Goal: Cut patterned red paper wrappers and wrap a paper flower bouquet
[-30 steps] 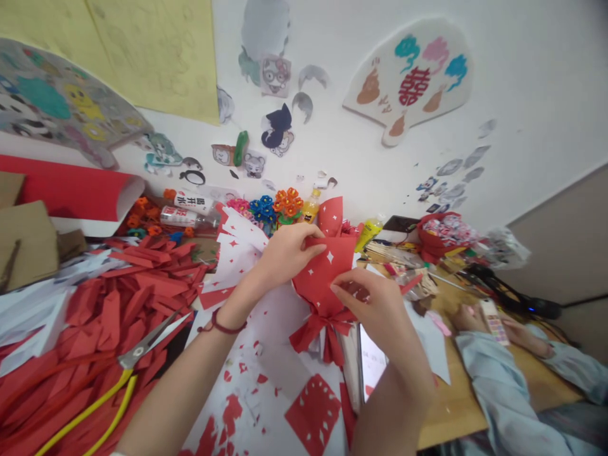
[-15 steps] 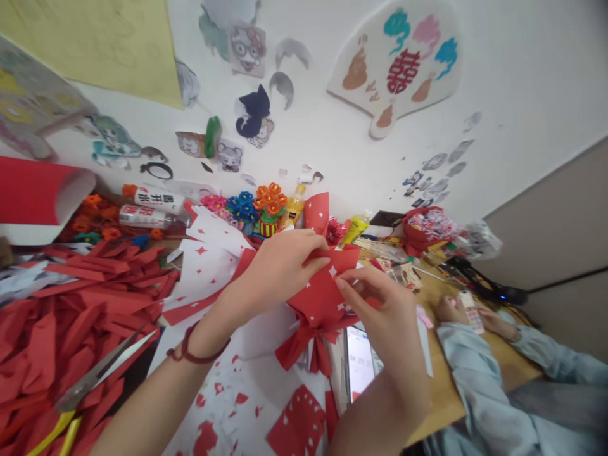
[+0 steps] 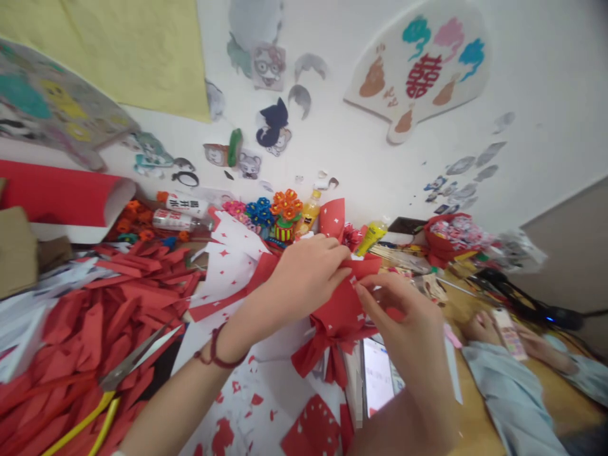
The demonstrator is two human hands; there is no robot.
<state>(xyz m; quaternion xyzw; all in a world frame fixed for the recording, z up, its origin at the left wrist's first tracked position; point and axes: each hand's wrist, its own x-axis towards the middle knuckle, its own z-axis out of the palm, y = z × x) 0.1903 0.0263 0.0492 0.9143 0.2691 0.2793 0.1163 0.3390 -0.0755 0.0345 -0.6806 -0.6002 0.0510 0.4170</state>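
Red paper bundle, gathered at a tied waist, stands roughly upright mid-bench. Left hand pinches its top edge from the left; right hand pinches the same edge from the right. Scissors lie well apart, leftward.

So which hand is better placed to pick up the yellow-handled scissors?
Left, probably. The left hand is on the scissors' side, though both hands grip the red paper bouquet. The right hand would have to cross over.
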